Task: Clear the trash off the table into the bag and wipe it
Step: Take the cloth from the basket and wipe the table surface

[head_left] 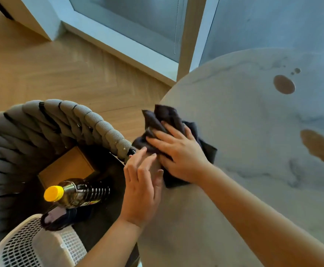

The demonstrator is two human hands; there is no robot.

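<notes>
The right hand (178, 151) lies on a dark cloth (165, 120) at the left edge of the round marble table (244, 116). Its fingers are spread and almost straight, and they press the cloth flat against the tabletop; they do not curl around it. The cloth is crumpled, one part stands up beyond the fingertips and another part shows under the wrist.

The left hand (142, 185) is just beside the right one, at the very edge of the table. Its fingers are straight and relaxed, with the fingertips touching the near edge of the cloth, and it holds nothing.

On the tabletop, well apart from the hands, there are brown liquid spills: a round spill (284, 84) on the far side with some small drops near it, and a larger irregular spill (315, 144) on the right side.

To the left of the table stands a chair with a thick woven grey backrest (70, 120). On its dark seat lie a cardboard box (66, 166) and a bottle with a yellow cap (76, 192), lying on its side. A white mesh basket (32, 245) is in the bottom left corner. The floor (61, 70) is wooden.
</notes>
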